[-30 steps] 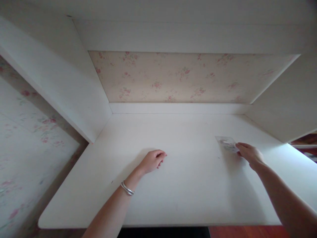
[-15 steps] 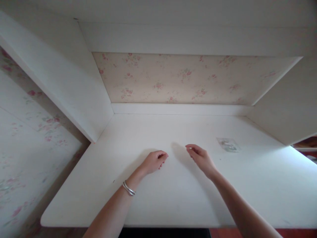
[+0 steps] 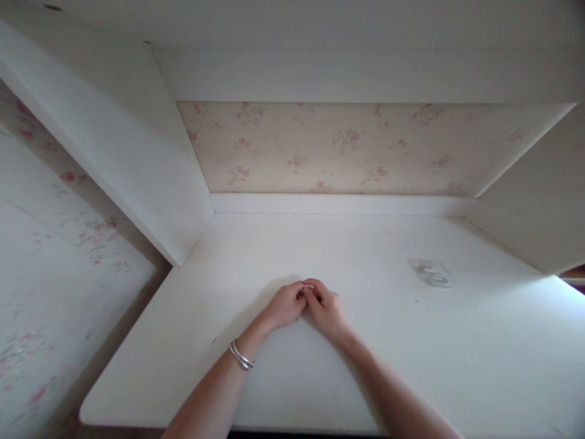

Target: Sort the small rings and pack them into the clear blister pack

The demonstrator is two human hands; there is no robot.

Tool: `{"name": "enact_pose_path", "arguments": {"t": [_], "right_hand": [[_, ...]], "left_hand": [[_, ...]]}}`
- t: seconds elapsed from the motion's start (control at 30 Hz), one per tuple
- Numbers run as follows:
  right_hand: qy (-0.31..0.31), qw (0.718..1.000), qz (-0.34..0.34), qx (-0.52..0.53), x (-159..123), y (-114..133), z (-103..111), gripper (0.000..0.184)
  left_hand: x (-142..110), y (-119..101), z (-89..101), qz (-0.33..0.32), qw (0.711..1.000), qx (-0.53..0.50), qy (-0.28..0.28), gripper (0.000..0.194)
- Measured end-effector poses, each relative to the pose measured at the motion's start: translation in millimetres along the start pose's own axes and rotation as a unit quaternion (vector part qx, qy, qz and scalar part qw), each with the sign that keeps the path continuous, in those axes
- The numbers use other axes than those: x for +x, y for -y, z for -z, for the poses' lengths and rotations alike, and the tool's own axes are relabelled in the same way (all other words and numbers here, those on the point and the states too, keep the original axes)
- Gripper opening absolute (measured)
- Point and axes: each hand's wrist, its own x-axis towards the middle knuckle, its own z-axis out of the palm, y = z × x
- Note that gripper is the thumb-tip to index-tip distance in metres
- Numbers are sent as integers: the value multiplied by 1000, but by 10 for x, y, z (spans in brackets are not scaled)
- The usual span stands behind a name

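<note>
Head view: left hand (image 3: 286,305) touches right hand (image 3: 328,312); clear packet (image 3: 432,273) unreadable.

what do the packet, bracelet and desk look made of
The packet seems clear plastic, slightly shiny: white shows through it. The bracelet is probably polished metal, silvery with bright highlights. The desk looks like smooth, satin white laminate or painted board, evenly coloured; I can't tell which.

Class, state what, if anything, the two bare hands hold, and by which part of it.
A small whitish sliver shows where the bare left hand and bare right hand meet; what it is, and where either grips it, cannot be told.
</note>
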Motion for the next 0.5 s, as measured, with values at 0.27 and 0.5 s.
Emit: {"name": "enact_pose_path", "arguments": {"t": [0.27, 0.5], "right_hand": [[-5, 1000, 11, -10, 10, -21, 4, 23], [5, 999, 32, -29, 28, -90, 1, 28]], "left_hand": [[12, -37, 5, -19, 999, 26, -17, 28], [18, -25, 1, -23, 999, 29, -12, 28]]}}
